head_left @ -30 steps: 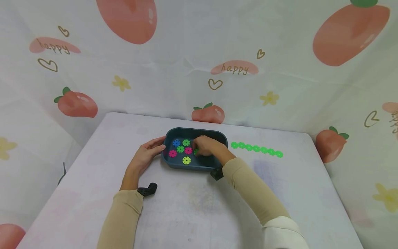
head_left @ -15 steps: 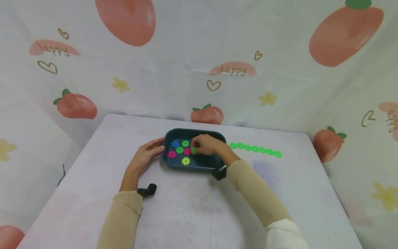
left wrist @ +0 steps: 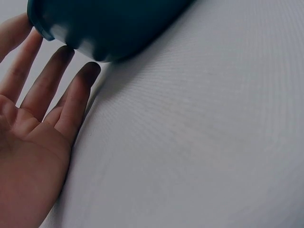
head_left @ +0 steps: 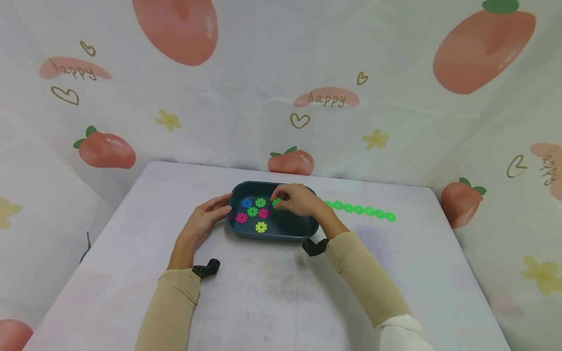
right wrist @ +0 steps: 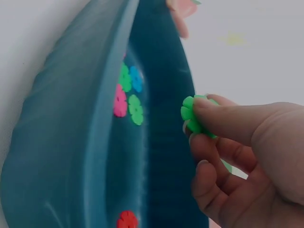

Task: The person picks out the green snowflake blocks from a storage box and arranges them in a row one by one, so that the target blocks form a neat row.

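A dark blue-green tray point(head_left: 287, 228) stands on the table. My left hand point(head_left: 204, 219) touches its left end with nearly straight fingers; in the left wrist view the fingertips point(left wrist: 90, 73) meet its outer wall. Above the tray, my right hand point(head_left: 300, 201) pinches a green flower-shaped plastic disc point(right wrist: 188, 114) between thumb and fingers. Inside the tray lie a blue disc point(head_left: 247, 203), a yellow disc point(head_left: 261, 227), two pink discs point(head_left: 263, 213) and two green discs point(head_left: 252, 211). The right wrist view also shows a red disc point(right wrist: 127, 219), hidden from the head view.
A row of several green discs point(head_left: 360, 210) extends over the table point(head_left: 263, 297) to the right of the tray, its left end partly hidden by my right hand. A printed cloth point(head_left: 246, 126) hangs behind the table.
My right hand has lifted from the tray's bottom with the green disc pinched in it, moving up and slightly right. My left hand stays at the tray's left end.
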{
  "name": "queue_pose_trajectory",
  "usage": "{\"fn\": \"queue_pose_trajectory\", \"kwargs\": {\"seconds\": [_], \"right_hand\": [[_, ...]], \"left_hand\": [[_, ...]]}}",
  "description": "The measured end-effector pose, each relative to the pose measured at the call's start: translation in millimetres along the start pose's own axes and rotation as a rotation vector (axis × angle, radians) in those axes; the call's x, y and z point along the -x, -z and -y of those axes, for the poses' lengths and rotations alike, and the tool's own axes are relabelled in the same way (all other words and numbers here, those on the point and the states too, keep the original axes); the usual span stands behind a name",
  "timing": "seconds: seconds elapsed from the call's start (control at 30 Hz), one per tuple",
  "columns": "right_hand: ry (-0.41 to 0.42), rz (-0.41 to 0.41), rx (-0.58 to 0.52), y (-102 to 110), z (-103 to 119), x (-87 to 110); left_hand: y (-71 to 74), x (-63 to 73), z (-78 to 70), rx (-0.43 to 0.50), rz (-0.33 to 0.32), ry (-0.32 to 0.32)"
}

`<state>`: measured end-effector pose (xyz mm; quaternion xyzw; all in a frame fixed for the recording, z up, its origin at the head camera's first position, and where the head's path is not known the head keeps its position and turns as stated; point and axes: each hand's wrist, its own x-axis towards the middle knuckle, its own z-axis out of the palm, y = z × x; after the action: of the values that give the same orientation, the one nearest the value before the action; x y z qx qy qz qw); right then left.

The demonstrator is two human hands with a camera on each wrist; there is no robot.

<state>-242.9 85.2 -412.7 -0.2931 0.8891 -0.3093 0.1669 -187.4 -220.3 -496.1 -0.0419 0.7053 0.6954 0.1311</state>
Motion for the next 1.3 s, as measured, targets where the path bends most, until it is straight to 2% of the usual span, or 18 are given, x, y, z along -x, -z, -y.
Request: {"fn": "queue_pose_trajectory", "kwargs": {"seconds": [0.3, 0.7, 0.9, 1.3], "right_hand": [[0.003, -0.099, -0.05, 7, -9, 11.9], [-0.044, -0.243, -0.149, 10, -25, 33.9], [-0.071, -0.277, -0.239, 15, -34, 45.1], [-0.127, -0.351, -0.321, 22, -46, 61.8]], "left_hand": [[0.0, 0.8, -0.9, -0.001, 0.003, 0.002], [-1.3, -1.4, -0.7, 0.01, 0.002, 0.004], [-1.7, -1.7, -0.3, 0.005, 0.001, 0.0], [-1.6, 0.7, -1.6, -0.001, -0.009, 0.01]]}}
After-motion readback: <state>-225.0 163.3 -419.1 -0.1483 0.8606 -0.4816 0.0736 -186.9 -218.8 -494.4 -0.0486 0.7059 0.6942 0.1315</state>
